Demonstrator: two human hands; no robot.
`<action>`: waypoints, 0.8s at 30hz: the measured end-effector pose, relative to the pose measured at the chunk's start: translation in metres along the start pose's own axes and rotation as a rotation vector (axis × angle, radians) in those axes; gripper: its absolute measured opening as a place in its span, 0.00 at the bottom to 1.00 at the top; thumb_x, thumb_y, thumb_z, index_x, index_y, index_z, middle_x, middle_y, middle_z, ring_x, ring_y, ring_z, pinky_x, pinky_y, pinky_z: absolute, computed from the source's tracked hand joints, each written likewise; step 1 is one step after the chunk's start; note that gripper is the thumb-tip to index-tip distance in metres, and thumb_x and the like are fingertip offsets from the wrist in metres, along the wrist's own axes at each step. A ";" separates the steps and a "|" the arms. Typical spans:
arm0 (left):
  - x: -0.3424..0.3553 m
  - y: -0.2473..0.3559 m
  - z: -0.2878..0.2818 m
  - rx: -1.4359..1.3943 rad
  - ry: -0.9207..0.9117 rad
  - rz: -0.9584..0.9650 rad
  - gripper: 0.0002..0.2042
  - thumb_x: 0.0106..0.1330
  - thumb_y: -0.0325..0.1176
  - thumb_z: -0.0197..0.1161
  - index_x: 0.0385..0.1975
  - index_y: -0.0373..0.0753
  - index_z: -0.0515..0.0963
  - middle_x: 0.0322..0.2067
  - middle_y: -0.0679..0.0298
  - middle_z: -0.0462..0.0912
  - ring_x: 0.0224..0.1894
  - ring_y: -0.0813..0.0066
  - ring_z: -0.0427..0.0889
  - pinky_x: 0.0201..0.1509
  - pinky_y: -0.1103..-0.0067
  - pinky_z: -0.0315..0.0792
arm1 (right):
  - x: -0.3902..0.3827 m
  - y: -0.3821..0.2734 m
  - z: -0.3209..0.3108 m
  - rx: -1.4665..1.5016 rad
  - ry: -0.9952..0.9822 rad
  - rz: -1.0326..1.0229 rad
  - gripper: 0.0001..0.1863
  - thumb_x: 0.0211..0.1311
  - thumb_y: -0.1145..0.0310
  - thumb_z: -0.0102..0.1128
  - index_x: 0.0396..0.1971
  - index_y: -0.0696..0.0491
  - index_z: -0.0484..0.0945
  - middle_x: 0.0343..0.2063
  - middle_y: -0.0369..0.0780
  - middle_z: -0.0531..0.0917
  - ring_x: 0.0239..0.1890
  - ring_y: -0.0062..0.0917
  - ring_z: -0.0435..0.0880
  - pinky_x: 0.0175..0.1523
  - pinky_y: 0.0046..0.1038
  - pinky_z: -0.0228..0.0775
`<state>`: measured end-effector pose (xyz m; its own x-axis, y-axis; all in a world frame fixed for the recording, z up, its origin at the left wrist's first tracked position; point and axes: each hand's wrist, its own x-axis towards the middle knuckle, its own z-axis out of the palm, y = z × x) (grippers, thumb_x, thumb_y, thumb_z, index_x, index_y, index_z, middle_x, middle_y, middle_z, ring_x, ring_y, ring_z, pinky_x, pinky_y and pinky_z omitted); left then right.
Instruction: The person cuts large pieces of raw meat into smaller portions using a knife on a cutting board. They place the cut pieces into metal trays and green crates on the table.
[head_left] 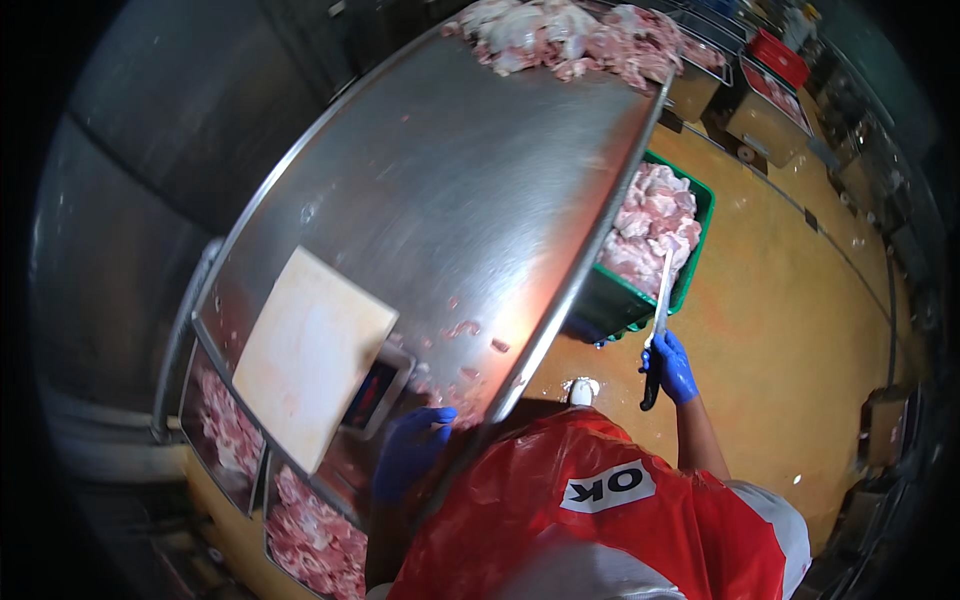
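Note:
In my gloved right hand (670,365) is a long knife (662,290) with a black handle, its blade reaching over pale meat (646,200) piled in a green crate (703,225). My left hand (414,445), also in a blue glove, is at the steel table's (410,180) near edge with fingers loosely bent and apart, holding nothing visible. Beside it are a scale (372,395), partly covered by a white cutting board (305,340), and small meat scraps (462,330).
More meat (560,35) lies at the table's far end. Trays of cut meat (310,540) stand at lower left. Steel bins (760,125) and a red crate (778,55) stand at back right, beyond the yellow floor (780,330). A steel wall (150,120) borders the left.

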<state>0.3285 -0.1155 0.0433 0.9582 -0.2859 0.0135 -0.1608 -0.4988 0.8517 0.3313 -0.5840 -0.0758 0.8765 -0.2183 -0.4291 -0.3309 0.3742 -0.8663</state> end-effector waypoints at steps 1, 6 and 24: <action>0.024 0.016 0.019 0.059 -0.052 0.041 0.09 0.59 0.24 0.63 0.39 0.33 0.81 0.36 0.56 0.84 0.40 0.65 0.84 0.46 0.75 0.76 | 0.001 0.007 -0.031 0.038 0.094 -0.031 0.09 0.71 0.61 0.50 0.37 0.51 0.68 0.25 0.34 0.74 0.24 0.21 0.76 0.29 0.26 0.73; 0.128 0.080 0.104 0.207 -0.229 0.125 0.12 0.57 0.24 0.64 0.42 0.37 0.80 0.40 0.55 0.84 0.42 0.60 0.84 0.47 0.73 0.75 | 0.008 0.033 -0.179 0.021 0.419 -0.085 0.09 0.71 0.61 0.48 0.34 0.50 0.68 0.20 0.34 0.74 0.20 0.19 0.75 0.24 0.24 0.71; 0.371 0.070 0.213 -0.109 -0.356 -0.084 0.13 0.59 0.26 0.62 0.43 0.31 0.79 0.39 0.50 0.84 0.41 0.64 0.83 0.48 0.75 0.75 | 0.079 -0.014 -0.259 0.014 0.716 -0.075 0.09 0.71 0.63 0.48 0.32 0.52 0.68 0.20 0.36 0.74 0.17 0.22 0.75 0.22 0.25 0.71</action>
<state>0.6223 -0.4311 -0.0035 0.8216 -0.5235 -0.2256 -0.0402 -0.4479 0.8932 0.3145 -0.8395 -0.1639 0.4503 -0.7795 -0.4355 -0.2701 0.3459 -0.8985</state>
